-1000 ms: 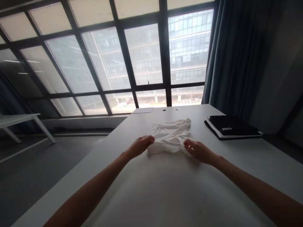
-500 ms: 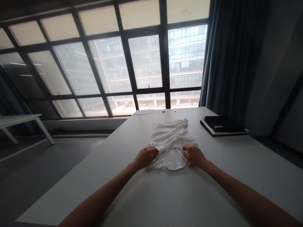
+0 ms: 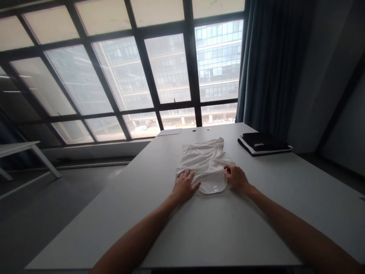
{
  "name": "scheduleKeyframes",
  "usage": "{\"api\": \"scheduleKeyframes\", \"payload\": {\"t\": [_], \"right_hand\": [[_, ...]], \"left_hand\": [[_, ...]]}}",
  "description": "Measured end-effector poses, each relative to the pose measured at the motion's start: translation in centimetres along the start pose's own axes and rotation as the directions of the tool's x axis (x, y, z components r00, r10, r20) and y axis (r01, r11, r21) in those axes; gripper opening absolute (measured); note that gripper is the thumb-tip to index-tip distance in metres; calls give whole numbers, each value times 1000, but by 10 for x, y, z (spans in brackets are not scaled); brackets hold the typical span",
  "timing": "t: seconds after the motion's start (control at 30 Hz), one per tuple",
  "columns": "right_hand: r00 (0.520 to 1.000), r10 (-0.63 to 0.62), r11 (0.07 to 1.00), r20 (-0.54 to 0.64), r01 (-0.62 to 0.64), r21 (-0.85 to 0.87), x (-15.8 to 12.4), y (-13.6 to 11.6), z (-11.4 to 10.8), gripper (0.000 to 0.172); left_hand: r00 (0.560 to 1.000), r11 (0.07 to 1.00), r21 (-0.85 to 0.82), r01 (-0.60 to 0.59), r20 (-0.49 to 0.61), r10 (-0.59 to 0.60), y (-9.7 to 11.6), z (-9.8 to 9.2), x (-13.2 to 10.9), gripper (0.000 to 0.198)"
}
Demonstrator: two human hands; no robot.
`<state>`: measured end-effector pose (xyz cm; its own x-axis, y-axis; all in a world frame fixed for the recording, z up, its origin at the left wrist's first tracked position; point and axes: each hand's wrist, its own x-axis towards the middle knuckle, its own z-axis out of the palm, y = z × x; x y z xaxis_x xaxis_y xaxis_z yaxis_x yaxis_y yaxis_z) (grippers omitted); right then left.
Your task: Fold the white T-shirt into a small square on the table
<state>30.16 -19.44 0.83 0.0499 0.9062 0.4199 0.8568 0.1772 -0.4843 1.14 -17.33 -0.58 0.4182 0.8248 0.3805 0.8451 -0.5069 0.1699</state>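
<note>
A white shirt lies wrinkled on the white table, its rounded neckline and small label towards me. My left hand rests flat on its near left part, fingers spread and thumb pointing right. At the near right edge of the cloth, my right hand has its fingers curled together, pinching the shirt beside the neckline. Those fingertips are partly hidden by the hand itself.
Folded black clothing with a white layer lies at the right of the table. A flat white sheet is at the far edge. Windows and a dark blue curtain stand behind; another white table is at left.
My left hand has gone from a closed grip on the shirt's left side to lying flat on it. My right hand stays closed at the right edge. The view has shifted slightly.
</note>
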Motion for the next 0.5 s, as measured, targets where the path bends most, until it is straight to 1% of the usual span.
{"api": "scheduleKeyframes", "payload": {"t": [0.03,0.1,0.13,0.17,0.2,0.27,0.33,0.4,0.43,0.5], "right_hand": [[999,-50,997,19,49,57,1,0,-1,23],[983,-160,977,86,146,156,2,-1,-2,20],[975,-192,969,109,171,177,2,0,-1,19],[974,-195,970,112,175,171,3,1,-1,20],[980,-175,977,90,162,137,3,3,0,20],[993,-114,993,-4,114,18,4,11,2,23],[995,-72,993,-74,65,-98,6,22,3,27],[998,-20,989,-59,11,-145,10,33,3,27],[999,27,991,-38,-31,-133,11,39,3,23],[992,127,991,-19,-128,-48,16,48,3,17]], "left_hand": [[1000,1000,7,19,3,-19,-1,0,-1,57],[1000,999,19,27,11,-28,-2,-1,-2,54],[1000,1000,23,15,7,-15,-2,-2,-1,49],[1000,1000,27,-7,-1,7,-2,-3,-1,44],[999,999,28,-36,-9,36,-2,-4,-1,39],[996,996,16,-84,-18,84,-1,-5,1,26],[995,995,-21,-98,-11,98,2,-6,2,13],[996,993,-67,-92,-4,92,4,-6,3,12],[996,992,-86,-87,-7,87,5,-6,3,12],[996,990,-112,-84,-12,83,6,-5,4,13]]}}
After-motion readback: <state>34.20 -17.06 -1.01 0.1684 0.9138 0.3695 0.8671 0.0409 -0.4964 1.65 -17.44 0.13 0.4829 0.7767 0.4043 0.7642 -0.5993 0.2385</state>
